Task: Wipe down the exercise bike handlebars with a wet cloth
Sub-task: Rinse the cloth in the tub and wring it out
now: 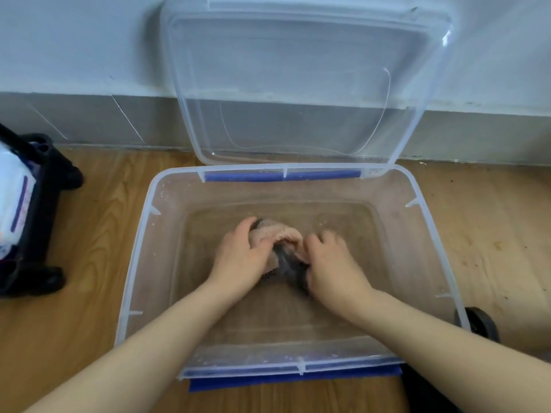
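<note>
Left hand [238,259], right hand [335,265] | clutch cloth [278,235] | bunched, axis hand-to-hand | in tub [146,263]

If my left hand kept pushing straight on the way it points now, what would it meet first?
The cloth: your left hand grips it. Past the cloth, the line probably runs to the far wall of the clear bin, though depth is hard to judge.

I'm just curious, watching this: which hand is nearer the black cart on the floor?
Left. The left hand grips the cloth on the side facing the black cart; the right hand grips its other side, farther away.
</note>
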